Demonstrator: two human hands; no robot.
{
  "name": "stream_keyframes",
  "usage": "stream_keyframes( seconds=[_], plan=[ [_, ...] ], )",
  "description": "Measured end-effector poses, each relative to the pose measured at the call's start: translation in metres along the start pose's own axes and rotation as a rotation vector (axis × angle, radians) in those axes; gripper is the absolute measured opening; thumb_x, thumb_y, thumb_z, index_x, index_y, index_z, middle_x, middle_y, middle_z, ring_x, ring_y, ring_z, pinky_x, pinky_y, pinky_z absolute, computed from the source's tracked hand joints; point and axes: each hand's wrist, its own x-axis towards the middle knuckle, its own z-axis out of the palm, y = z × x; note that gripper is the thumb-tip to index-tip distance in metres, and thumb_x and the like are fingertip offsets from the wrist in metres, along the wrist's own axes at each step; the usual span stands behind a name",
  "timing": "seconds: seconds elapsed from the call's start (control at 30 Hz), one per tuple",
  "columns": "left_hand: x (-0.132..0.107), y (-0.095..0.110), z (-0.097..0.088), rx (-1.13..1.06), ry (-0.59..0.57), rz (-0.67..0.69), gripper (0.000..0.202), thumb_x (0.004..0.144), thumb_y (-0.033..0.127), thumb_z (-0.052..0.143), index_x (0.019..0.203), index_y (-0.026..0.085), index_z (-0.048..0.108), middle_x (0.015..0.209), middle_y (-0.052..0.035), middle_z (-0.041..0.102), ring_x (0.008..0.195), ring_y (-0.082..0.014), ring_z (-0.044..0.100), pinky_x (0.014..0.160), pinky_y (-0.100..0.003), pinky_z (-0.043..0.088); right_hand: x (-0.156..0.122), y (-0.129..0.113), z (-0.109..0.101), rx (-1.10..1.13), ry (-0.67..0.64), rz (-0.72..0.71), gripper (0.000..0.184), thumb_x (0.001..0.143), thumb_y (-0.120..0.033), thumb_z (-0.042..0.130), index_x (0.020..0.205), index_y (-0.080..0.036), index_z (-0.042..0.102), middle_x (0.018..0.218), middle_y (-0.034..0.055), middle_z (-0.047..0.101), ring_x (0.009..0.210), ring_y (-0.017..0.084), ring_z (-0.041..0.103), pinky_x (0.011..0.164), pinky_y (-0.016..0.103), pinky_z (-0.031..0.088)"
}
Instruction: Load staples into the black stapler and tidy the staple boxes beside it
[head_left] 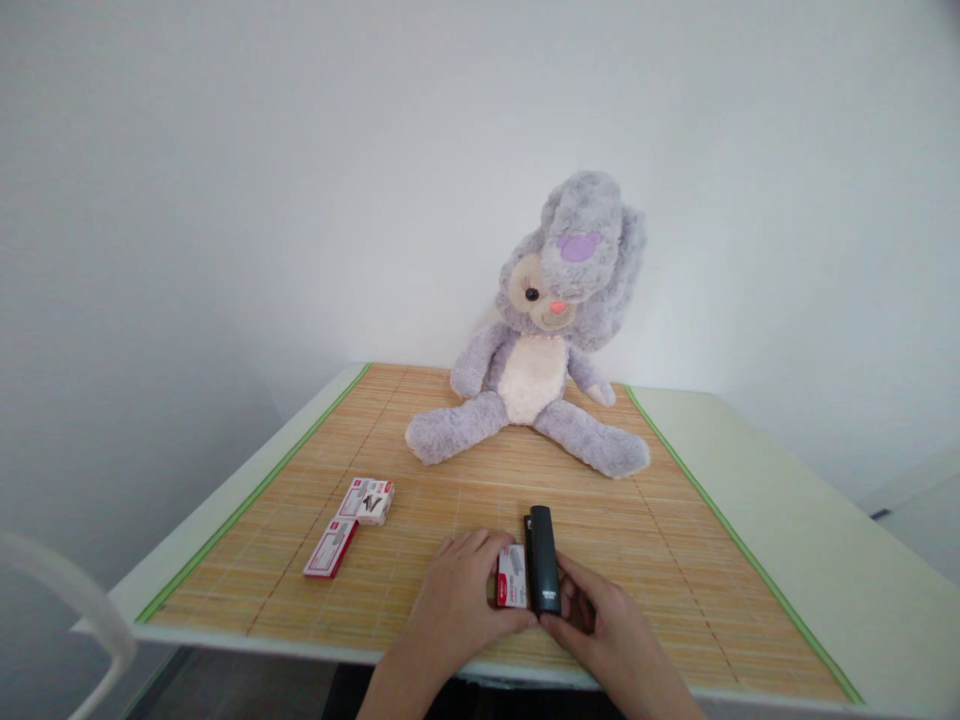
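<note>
A black stapler (542, 558) lies on the bamboo mat (675, 560) near the table's front edge, pointing away from me. A small red-and-white staple box (512, 574) lies flat against its left side. My left hand (461, 600) rests on the mat with fingers curled over the box's left edge and its thumb at the stapler's near end. My right hand (611, 625) is on the stapler's right, fingers pinching its near end.
Three more red-and-white staple boxes (352, 520) lie on the mat to the left. A grey plush rabbit (544, 350) sits at the back against the white wall. The pale table (757, 480) extends right of the mat. A white curved chair part (75, 600) is at lower left.
</note>
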Motion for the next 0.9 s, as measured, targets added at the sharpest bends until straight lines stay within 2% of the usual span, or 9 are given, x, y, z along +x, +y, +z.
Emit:
stream_keyframes(
  seconds=[0.23, 0.43, 0.57, 0.63, 0.67, 0.7, 0.8, 0.83, 0.9],
  plan=[
    [0.003, -0.002, 0.008, -0.036, 0.018, 0.045, 0.063, 0.060, 0.048, 0.094, 0.115, 0.031, 0.067, 0.109, 0.0002, 0.069, 0.106, -0.0254, 0.062, 0.092, -0.036, 0.042, -0.002, -0.002, 0.000, 0.026, -0.007, -0.016, 0.049, 0.083, -0.024, 0.067, 0.132, -0.023, 0.066, 0.083, -0.0001, 0.067, 0.075, 0.019, 0.062, 0.069, 0.029, 0.046],
    [0.003, -0.004, 0.010, -0.018, 0.011, 0.053, 0.066, 0.062, 0.049, 0.093, 0.120, 0.032, 0.067, 0.114, -0.0013, 0.069, 0.108, -0.0266, 0.061, 0.094, -0.038, 0.043, -0.004, -0.008, -0.001, 0.054, 0.002, -0.046, 0.058, 0.084, -0.023, 0.065, 0.142, -0.023, 0.060, 0.087, 0.0008, 0.068, 0.079, 0.020, 0.062, 0.073, 0.030, 0.048],
    [0.001, -0.008, 0.013, -0.041, 0.022, 0.031, 0.090, 0.056, 0.050, 0.096, 0.136, 0.031, 0.059, 0.123, -0.0042, 0.068, 0.114, -0.0297, 0.060, 0.102, -0.044, 0.043, -0.006, -0.005, -0.008, 0.141, -0.049, -0.057, 0.066, 0.090, -0.024, 0.061, 0.155, -0.023, 0.047, 0.088, -0.0004, 0.065, 0.078, 0.018, 0.060, 0.073, 0.029, 0.048],
    [-0.003, -0.011, 0.013, -0.088, 0.022, 0.001, 0.108, 0.054, 0.052, 0.097, 0.148, 0.030, 0.050, 0.126, -0.0058, 0.067, 0.115, -0.0303, 0.060, 0.105, -0.046, 0.044, -0.006, 0.001, -0.013, 0.201, -0.028, -0.041, 0.066, 0.094, -0.029, 0.058, 0.158, -0.023, 0.041, 0.088, -0.0005, 0.062, 0.077, 0.017, 0.059, 0.073, 0.029, 0.048],
    [-0.005, -0.012, 0.011, -0.116, 0.027, -0.020, 0.110, 0.057, 0.053, 0.095, 0.152, 0.030, 0.045, 0.125, -0.0060, 0.067, 0.115, -0.0296, 0.061, 0.106, -0.045, 0.044, -0.007, 0.006, -0.015, 0.226, 0.003, -0.029, 0.065, 0.096, -0.033, 0.057, 0.159, -0.022, 0.040, 0.088, -0.0003, 0.061, 0.077, 0.017, 0.058, 0.073, 0.029, 0.048],
    [-0.008, -0.014, 0.008, -0.141, 0.039, -0.043, 0.103, 0.065, 0.053, 0.091, 0.154, 0.030, 0.043, 0.123, -0.0057, 0.067, 0.113, -0.0282, 0.061, 0.105, -0.045, 0.045, -0.007, 0.010, -0.016, 0.247, 0.041, -0.018, 0.064, 0.098, -0.037, 0.055, 0.159, -0.022, 0.040, 0.087, -0.0002, 0.060, 0.076, 0.017, 0.057, 0.073, 0.030, 0.048],
    [-0.014, -0.023, -0.009, -0.143, 0.153, -0.095, 0.057, 0.095, 0.050, 0.062, 0.147, 0.031, 0.050, 0.118, -0.0050, 0.066, 0.110, -0.0240, 0.062, 0.101, -0.041, 0.049, -0.009, 0.022, -0.019, 0.302, 0.154, 0.009, 0.060, 0.101, -0.045, 0.054, 0.155, -0.022, 0.045, 0.084, -0.0006, 0.056, 0.076, 0.017, 0.055, 0.074, 0.031, 0.046],
    [-0.015, -0.029, -0.017, -0.103, 0.225, -0.108, 0.046, 0.099, 0.048, 0.053, 0.142, 0.030, 0.055, 0.118, -0.0052, 0.066, 0.110, -0.0237, 0.062, 0.099, -0.040, 0.050, -0.010, 0.024, -0.020, 0.319, 0.184, 0.014, 0.059, 0.101, -0.047, 0.054, 0.154, -0.023, 0.047, 0.083, -0.0010, 0.055, 0.075, 0.017, 0.054, 0.074, 0.031, 0.046],
    [-0.018, -0.044, -0.036, 0.041, 0.412, -0.145, 0.037, 0.101, 0.046, 0.047, 0.130, 0.029, 0.063, 0.120, -0.0062, 0.065, 0.114, -0.0254, 0.060, 0.100, -0.041, 0.050, -0.013, 0.027, -0.021, 0.354, 0.230, 0.020, 0.058, 0.100, -0.051, 0.056, 0.151, -0.024, 0.050, 0.081, -0.0017, 0.053, 0.074, 0.017, 0.052, 0.072, 0.031, 0.044]
  ],
)
